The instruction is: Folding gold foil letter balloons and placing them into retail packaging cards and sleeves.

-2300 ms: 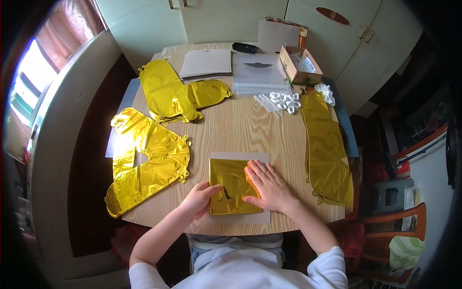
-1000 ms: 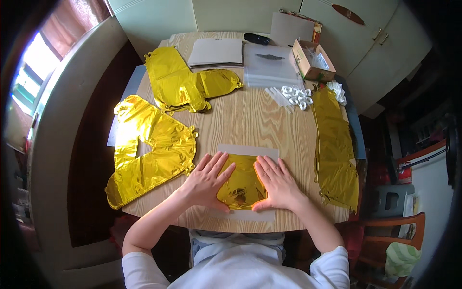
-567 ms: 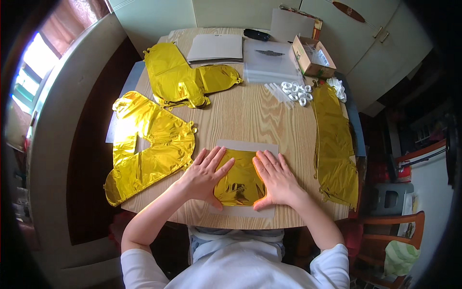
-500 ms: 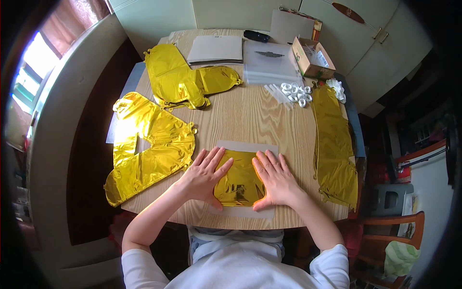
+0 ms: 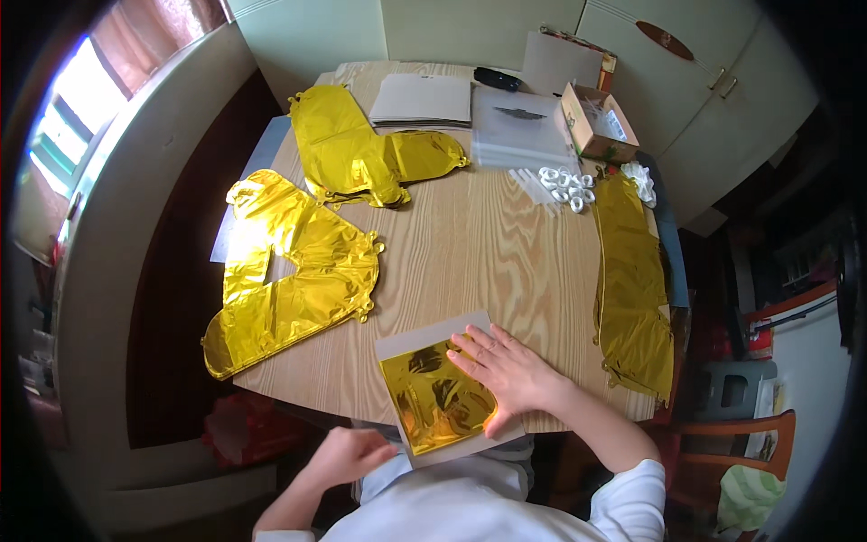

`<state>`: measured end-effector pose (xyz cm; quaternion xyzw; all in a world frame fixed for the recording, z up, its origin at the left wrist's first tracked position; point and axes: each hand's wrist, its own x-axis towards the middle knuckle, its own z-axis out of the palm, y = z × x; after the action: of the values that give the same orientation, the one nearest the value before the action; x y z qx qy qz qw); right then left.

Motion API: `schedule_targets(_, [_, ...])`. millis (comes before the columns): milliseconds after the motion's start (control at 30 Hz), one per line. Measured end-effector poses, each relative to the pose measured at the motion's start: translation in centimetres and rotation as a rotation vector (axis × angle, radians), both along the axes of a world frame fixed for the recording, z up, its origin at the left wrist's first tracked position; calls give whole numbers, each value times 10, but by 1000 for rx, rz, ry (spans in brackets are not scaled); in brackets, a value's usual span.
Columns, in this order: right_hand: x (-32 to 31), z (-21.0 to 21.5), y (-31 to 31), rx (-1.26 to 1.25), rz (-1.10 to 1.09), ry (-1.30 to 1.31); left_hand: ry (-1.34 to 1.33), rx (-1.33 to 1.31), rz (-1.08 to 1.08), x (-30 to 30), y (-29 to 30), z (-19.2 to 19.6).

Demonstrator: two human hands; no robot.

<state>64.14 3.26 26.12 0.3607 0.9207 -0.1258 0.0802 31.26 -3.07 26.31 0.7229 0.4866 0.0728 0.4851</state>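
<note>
A folded gold foil balloon lies flat on a pale card at the table's near edge. The card sits tilted, its lower end reaching past the edge. My right hand rests open on the foil's right side, fingers spread and thumb pointing down. Beside the card's lower left edge is my left hand, its fingers curled. Whether they hold anything is hidden.
More gold foil balloons lie at the left, far left and right. Toward the back are a card stack, clear plastic sleeves, white ribbon rolls, clear tubes and a box of small items.
The card and folded foil have moved toward me and turned anticlockwise. My left hand has left the foil, drawn back below the table edge and curled. My right hand stays on the foil.
</note>
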Motion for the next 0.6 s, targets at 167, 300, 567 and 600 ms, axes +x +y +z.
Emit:
schedule_targets(167, [-4,7,5,4,44,-34,-400,-618,203,22,-26,-51])
schedule_targets(300, [-9,7,0,-11,20,-37,-599,-946,399,35,-31,-80])
schedule_targets(567, [-9,3,-4,-5,5,11,-733,-1113,495,40,-25,-76])
schedule_targets(600, [-10,4,-5,-13,9,12,-737,-1130,512,42,-24,-74])
